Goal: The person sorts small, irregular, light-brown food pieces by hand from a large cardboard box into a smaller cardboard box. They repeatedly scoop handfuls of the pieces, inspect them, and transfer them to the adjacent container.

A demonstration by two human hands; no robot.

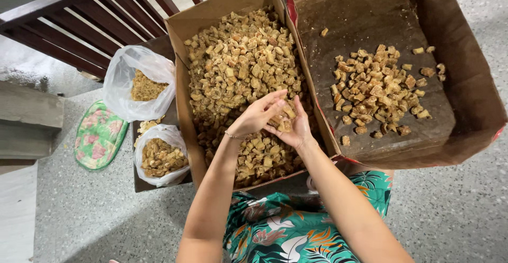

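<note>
Cupping a small heap of brown chunks (283, 120), the right hand (294, 130) lies palm-up over the full box (185, 46). Left hand (257, 116) pinches at that heap, fingers bent, apparently picking through it. Second box (465, 83) alongside holds a smaller pile (378, 91); two bags (121, 78) stand left.

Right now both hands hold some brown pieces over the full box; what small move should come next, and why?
Probably carry the handful to the right box. The right hand cups pieces, the left hand picks among them, and a smaller pile already lies there, apart from the full box.
</note>
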